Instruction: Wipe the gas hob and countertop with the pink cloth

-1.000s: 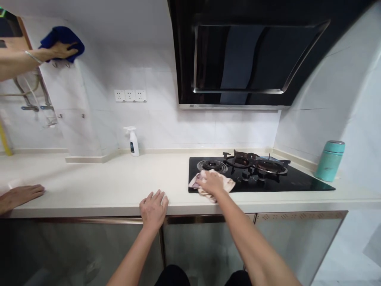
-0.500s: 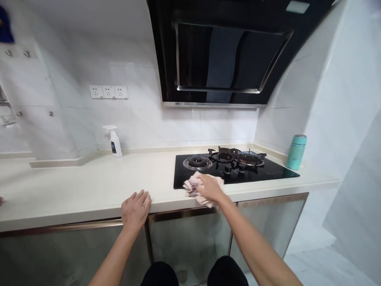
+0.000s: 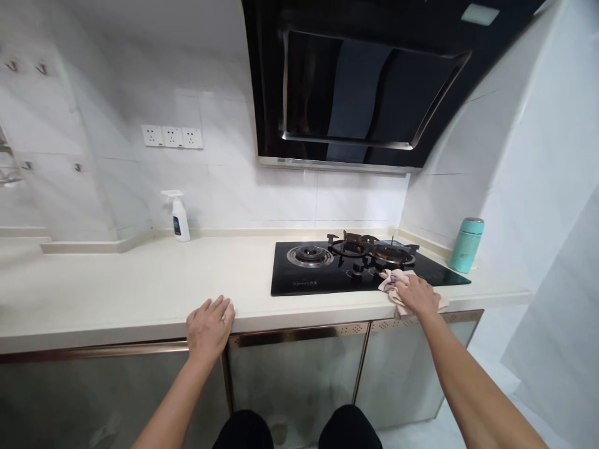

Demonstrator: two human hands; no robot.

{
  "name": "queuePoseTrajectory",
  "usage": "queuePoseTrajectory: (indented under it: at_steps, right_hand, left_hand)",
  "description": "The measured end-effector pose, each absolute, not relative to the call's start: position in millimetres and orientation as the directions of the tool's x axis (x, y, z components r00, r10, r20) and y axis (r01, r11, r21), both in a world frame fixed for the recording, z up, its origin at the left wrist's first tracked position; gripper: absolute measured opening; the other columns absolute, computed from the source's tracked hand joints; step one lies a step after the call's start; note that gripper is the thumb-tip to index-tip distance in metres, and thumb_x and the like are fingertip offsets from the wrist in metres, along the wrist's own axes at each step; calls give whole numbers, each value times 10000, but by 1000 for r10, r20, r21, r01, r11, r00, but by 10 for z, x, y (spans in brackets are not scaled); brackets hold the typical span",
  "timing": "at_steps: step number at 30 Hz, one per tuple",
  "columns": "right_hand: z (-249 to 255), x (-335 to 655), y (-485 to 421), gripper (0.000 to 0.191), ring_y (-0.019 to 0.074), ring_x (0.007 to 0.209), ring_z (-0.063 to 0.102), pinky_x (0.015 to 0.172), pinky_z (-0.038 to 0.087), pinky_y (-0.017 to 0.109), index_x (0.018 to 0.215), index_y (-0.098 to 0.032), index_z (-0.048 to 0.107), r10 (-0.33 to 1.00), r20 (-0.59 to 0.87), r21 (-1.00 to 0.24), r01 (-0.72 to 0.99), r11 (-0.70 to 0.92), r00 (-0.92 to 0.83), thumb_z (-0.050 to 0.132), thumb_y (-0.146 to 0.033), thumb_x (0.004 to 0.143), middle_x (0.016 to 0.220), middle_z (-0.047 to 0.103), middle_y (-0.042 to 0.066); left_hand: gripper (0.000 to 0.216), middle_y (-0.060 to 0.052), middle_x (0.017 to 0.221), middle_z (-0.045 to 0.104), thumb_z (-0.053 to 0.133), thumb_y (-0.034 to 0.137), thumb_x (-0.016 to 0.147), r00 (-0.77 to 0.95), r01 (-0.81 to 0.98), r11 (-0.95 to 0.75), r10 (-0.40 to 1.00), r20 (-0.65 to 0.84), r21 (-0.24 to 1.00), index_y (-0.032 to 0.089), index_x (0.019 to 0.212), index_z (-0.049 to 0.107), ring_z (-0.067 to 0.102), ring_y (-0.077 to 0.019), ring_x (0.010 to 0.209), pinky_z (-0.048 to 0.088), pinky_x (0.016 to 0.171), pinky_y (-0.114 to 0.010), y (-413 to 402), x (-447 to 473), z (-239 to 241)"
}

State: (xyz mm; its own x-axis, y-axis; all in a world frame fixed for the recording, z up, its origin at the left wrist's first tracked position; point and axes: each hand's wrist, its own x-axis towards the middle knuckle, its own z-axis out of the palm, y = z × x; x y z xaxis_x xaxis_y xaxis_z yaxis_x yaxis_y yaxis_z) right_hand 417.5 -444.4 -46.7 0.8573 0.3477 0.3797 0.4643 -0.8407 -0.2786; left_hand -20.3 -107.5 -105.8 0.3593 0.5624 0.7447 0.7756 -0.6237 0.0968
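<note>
My right hand [image 3: 415, 294] presses a crumpled pinkish cloth [image 3: 392, 280] onto the front right part of the black glass hob [image 3: 322, 284], fingers closed over the cloth. Two burner grates [image 3: 369, 248] and a round burner [image 3: 309, 254] sit behind it. My left hand [image 3: 209, 322] lies flat on the front edge of the cream countertop [image 3: 140, 293], fingers spread, holding nothing.
A black range hood [image 3: 355, 87] hangs over the hob. A white spray bottle [image 3: 178, 216] stands by the back wall under a row of sockets [image 3: 172, 136]. A teal flask [image 3: 466, 244] stands at the counter's right end. Glass-fronted cabinet doors [image 3: 299, 374] run below the counter.
My right hand has slid the cloth from the hob's front left corner to its front right. Another person's hands and blue cloth at the left have left the view.
</note>
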Motion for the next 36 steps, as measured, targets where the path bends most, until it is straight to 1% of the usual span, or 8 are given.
queuePoseTrajectory:
  at_steps: [3, 6, 11, 15, 22, 26, 30, 36]
  right_hand:
    - [-440, 4001, -4346, 545, 410, 1233, 584, 973, 442, 536, 1336, -119, 623, 337, 362, -286, 447, -848, 869, 415, -452, 957, 1354, 602, 266]
    - [-450, 3546, -3992, 529, 386, 1222, 581, 980, 430, 512, 1323, -148, 626, 448, 374, -250, 553, -795, 812, 436, -481, 959, 1339, 612, 239]
    - [-501, 2526, -3099, 499, 341, 1278, 505, 1042, 375, 474, 1316, -228, 609, 723, 406, -190, 825, -532, 559, 486, -547, 953, 1364, 600, 158]
    - [-442, 2085, -2691, 484, 329, 1265, 489, 1036, 356, 470, 1295, -220, 616, 824, 419, -183, 924, -335, 381, 533, -539, 941, 1363, 589, 142]
    - [-453, 2290, -2711, 415, 270, 1146, 521, 943, 360, 387, 1316, -295, 638, 876, 417, -160, 969, -190, 241, 567, -470, 946, 1322, 611, 73]
    - [-523, 2355, -2766, 443, 272, 1142, 510, 951, 351, 397, 1373, -335, 626, 894, 403, -153, 977, -145, 196, 562, -385, 937, 1364, 590, 68]
    - [-610, 2419, -2849, 469, 285, 1213, 476, 1024, 328, 428, 1400, -281, 609, 906, 394, -178, 980, -88, 153, 519, -333, 943, 1436, 540, 91]
    - [-800, 2475, -3001, 388, 273, 1194, 507, 992, 375, 406, 1303, -251, 636, 829, 558, -113, 993, 32, 37, 547, -302, 929, 1340, 602, 86]
  left_hand:
    - [395, -56, 1310, 746, 419, 349, 999, 318, 792, -600, 567, 760, 116, 249, 1131, 777, 608, -299, 1295, 364, 1069, -447, -1078, -152, -1067]
    - [403, -63, 1302, 747, 405, 337, 999, 267, 807, -569, 590, 761, 158, 250, 1107, 783, 606, -306, 1287, 339, 1075, -464, -1076, -101, -1057]
    - [405, -61, 1311, 746, 411, 341, 1001, 306, 806, -580, 580, 755, 119, 244, 1123, 784, 617, -309, 1275, 373, 1043, -468, -1039, -120, -1063]
    - [400, -42, 1286, 759, 426, 348, 1002, 348, 795, -606, 505, 790, 37, 236, 1124, 790, 649, -298, 1243, 422, 1002, -444, -985, -198, -1117]
    - [360, -35, 1243, 779, 464, 348, 1015, 337, 753, -658, 396, 854, 9, 239, 1104, 795, 672, -295, 1219, 459, 1010, -445, -927, -233, -1215]
    - [336, -40, 1230, 783, 476, 326, 1010, 323, 745, -664, 435, 841, 57, 260, 1089, 797, 678, -296, 1207, 479, 1001, -458, -1075, -234, -1174]
    - [324, -49, 1254, 774, 490, 308, 1007, 349, 719, -687, 488, 800, 105, 246, 1131, 783, 661, -311, 1239, 468, 1026, -480, -1212, -235, -1107]
    - [303, -54, 1271, 767, 510, 281, 1003, 346, 714, -693, 478, 807, 104, 223, 1156, 765, 656, -332, 1234, 455, 1010, -496, -1285, -268, -1116]
